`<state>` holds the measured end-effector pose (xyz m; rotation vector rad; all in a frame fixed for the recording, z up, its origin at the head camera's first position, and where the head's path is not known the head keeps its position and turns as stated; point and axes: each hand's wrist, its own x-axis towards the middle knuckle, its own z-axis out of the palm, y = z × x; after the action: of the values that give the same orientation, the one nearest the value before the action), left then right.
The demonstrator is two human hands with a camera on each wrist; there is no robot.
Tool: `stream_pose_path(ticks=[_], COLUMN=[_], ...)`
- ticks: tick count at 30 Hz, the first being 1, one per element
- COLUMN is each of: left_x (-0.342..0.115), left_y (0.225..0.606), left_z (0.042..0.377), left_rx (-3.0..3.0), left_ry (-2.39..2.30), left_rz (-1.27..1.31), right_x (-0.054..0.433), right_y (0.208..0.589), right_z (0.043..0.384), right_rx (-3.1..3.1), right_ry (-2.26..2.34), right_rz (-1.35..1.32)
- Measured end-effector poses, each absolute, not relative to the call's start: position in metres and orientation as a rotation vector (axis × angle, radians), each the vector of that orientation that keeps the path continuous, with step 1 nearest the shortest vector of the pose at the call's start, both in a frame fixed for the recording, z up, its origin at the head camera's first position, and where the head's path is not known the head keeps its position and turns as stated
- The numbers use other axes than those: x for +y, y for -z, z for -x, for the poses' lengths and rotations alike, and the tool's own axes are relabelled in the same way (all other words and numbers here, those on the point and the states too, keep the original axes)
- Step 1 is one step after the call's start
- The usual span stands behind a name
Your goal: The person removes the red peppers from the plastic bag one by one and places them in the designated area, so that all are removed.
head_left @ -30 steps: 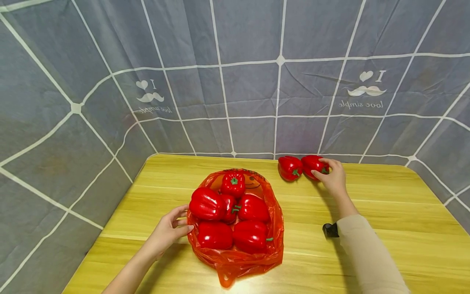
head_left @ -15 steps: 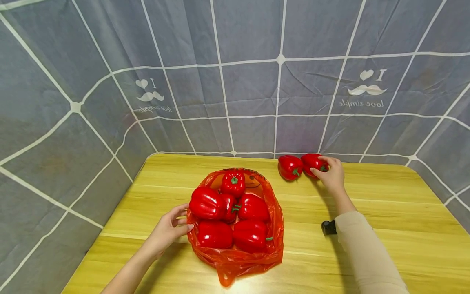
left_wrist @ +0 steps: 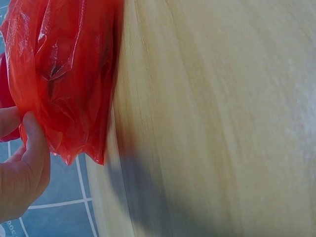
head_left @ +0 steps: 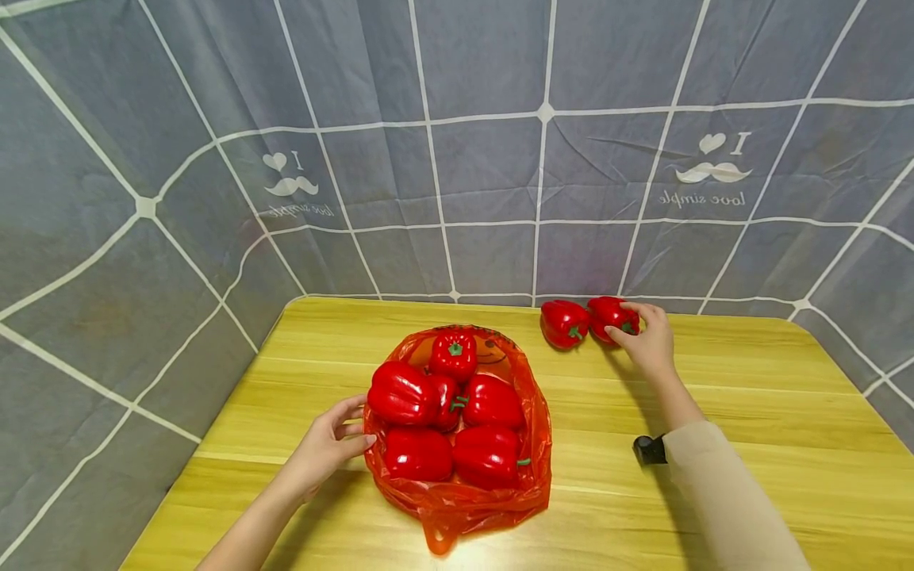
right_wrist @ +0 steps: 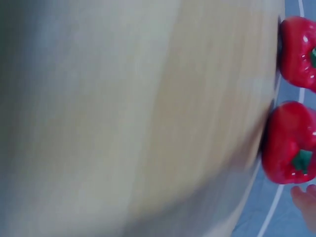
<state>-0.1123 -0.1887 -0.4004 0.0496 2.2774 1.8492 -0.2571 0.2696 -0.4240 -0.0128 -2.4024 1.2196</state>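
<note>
An orange-red plastic bag stands open on the table, with several glossy red bell peppers inside. At its left rim my left hand pinches the plastic between thumb and fingers; the left wrist view shows the crinkled bag side beside those fingers. My right hand reaches to the table's back and holds a red bell pepper with a green stem, thumb in front and fingers over its right side. In the right wrist view, fingertips show right at that pepper's edge.
Another red bell pepper lies just left of the held one. Behind the wooden table hangs a grey cloth with white grid lines. A black device sits at my right wrist by the sleeve.
The right hand and the pepper in it have shifted very slightly, first away, then a little to the right. The left hand and the bag look the same.
</note>
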Motion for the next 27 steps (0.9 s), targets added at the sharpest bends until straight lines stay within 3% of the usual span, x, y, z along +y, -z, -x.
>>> stream_pose_path(ticks=[27], left_x=[-0.189], left_y=[0.398], left_z=[0.111], left_rx=[2.290], left_ry=[-1.841], left_rz=[-0.058], right_x=[0.202], right_y=[0.363], right_z=[0.192], right_rx=[-2.473], right_ry=[-1.532], right_rz=[-0.572])
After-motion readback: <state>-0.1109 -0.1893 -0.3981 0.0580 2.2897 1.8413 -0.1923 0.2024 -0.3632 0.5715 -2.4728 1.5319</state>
